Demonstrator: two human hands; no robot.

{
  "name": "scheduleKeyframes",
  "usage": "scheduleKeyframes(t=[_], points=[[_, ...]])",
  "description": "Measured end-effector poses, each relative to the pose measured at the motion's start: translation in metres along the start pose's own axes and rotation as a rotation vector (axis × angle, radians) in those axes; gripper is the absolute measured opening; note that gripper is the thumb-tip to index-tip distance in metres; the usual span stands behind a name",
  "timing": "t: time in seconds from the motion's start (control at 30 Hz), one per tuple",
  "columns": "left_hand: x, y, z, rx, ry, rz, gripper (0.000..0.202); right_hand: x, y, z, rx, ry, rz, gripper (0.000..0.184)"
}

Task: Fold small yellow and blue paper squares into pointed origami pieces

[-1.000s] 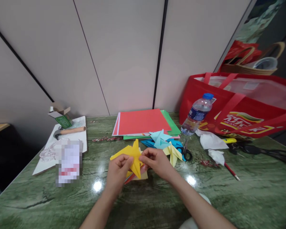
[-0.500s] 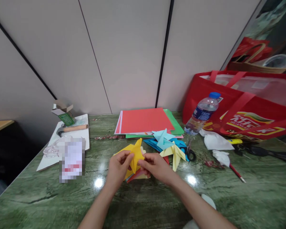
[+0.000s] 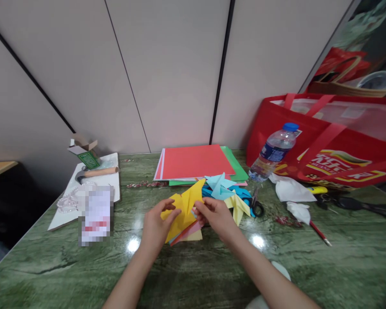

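Yellow origami paper [image 3: 185, 204] is lifted over a small pile of coloured paper squares [image 3: 193, 235], partly unfolded, with crease lines and a raised point at the upper right. My right hand [image 3: 214, 214] pinches its right edge between thumb and fingers. At its left side is my left hand [image 3: 159, 221], with thumb and forefinger apart and curved; whether a fingertip touches the paper is hard to see. Just beyond my right hand lie folded paper pieces: a light blue one [image 3: 220, 186], darker blue ones [image 3: 241, 192] and a pale yellow one [image 3: 238, 208].
Large coloured sheets [image 3: 196, 162] lie by the wall. Black-handled scissors [image 3: 258, 209], a water bottle [image 3: 273, 152] and a red bag [image 3: 324, 137] are on the right, with a red pencil [image 3: 320, 233] nearer. A hammer [image 3: 99, 172] and a small box [image 3: 89, 158] are at left.
The yellow paper has gone from a narrow folded shape to a wider, opened sheet. My left thumb and forefinger have come away from their pinch; my right hand keeps its hold.
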State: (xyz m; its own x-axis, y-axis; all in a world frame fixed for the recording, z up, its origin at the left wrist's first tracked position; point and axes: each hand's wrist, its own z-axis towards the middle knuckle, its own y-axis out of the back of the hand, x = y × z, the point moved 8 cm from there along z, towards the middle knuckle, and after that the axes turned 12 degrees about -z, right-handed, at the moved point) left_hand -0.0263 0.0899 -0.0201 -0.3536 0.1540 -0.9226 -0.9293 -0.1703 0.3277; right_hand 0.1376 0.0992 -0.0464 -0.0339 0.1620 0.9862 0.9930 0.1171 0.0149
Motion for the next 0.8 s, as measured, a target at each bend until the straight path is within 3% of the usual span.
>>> scheduleKeyframes(t=[0.1,0.2,0.37,0.47,0.67,0.8], points=[[0.007,-0.013,-0.003,0.134,-0.139,0.229,0.04,0.0,0.012,0.002,-0.117,-0.005,0.124,0.037],[0.015,-0.028,-0.009,0.25,-0.181,0.395,0.059,0.0,0.022,0.003,-0.224,0.007,0.232,0.036],[0.012,-0.035,-0.013,0.309,-0.15,0.49,0.058,0.002,0.04,0.0,-0.396,0.057,0.346,0.039],[0.009,-0.034,-0.012,0.297,-0.143,0.45,0.049,0.004,0.038,0.001,-0.358,0.066,0.323,0.042],[0.019,-0.023,-0.006,0.259,0.024,0.334,0.022,0.004,0.014,0.003,-0.119,0.076,0.073,0.022],[0.021,-0.018,-0.002,0.23,0.064,0.308,0.021,-0.004,0.002,0.005,-0.001,0.083,-0.072,0.026]])
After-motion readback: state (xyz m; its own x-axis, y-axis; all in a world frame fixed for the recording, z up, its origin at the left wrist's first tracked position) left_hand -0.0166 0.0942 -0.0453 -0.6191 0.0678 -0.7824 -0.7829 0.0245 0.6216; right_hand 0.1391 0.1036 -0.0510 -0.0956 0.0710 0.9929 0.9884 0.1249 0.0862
